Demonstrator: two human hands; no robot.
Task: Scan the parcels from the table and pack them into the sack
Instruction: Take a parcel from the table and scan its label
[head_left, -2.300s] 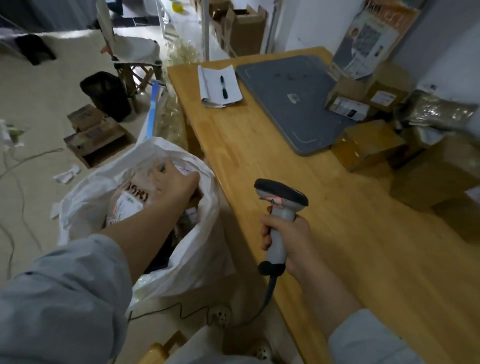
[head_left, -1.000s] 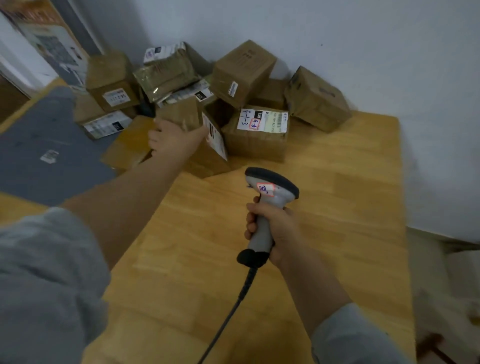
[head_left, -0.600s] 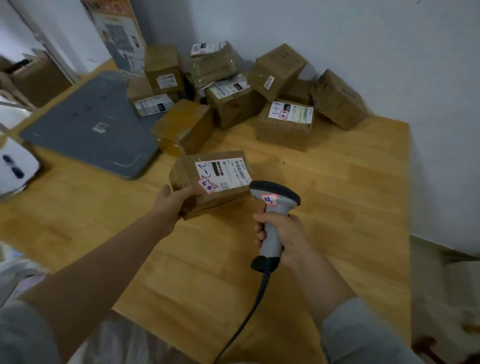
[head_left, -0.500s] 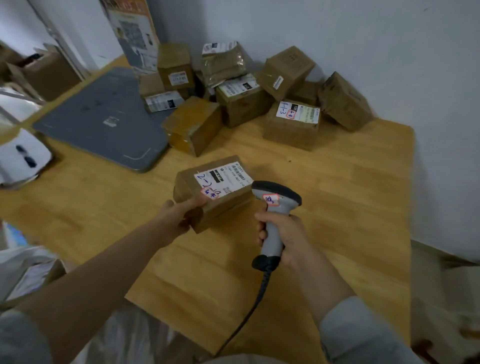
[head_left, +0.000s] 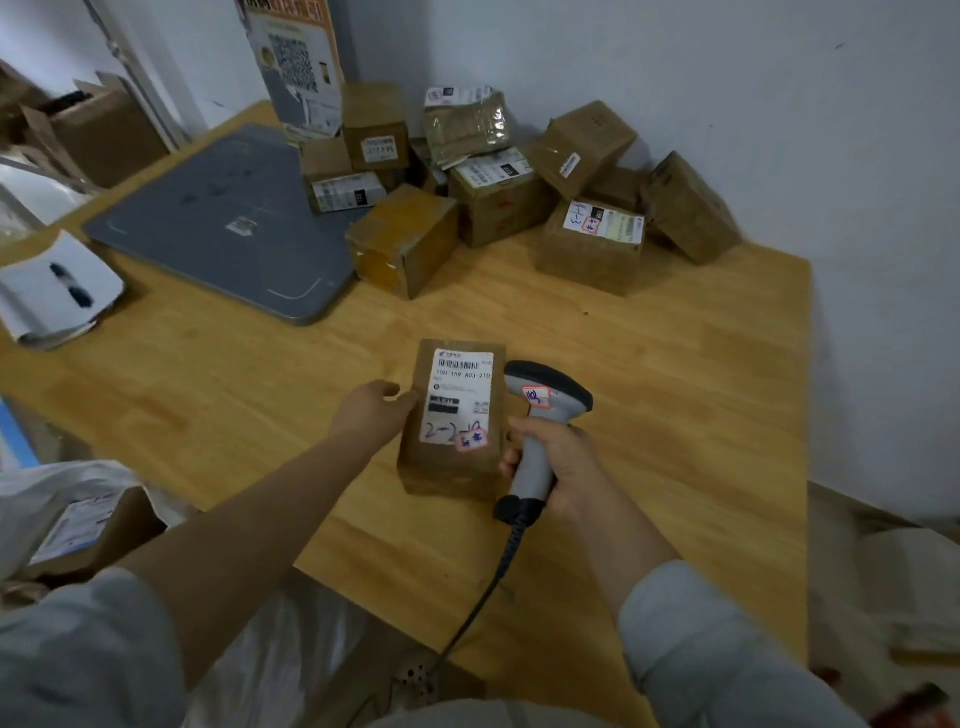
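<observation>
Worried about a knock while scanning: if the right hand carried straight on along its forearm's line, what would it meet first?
Most likely the parcel that the left hand holds: it sits just ahead-left of the right hand gripping the scanner, seemingly almost touching, though depth is unclear.

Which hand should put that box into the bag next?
Probably the left hand: it holds the parcel, and the sack lies on its side. The right hand grips the scanner.

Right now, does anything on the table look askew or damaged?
The far-corner parcels lie in a loose heap: the top box leans on its neighbours, the end box tips beside the wall, and the plastic-wrapped parcel looks crumpled. The held parcel looks intact.
</observation>
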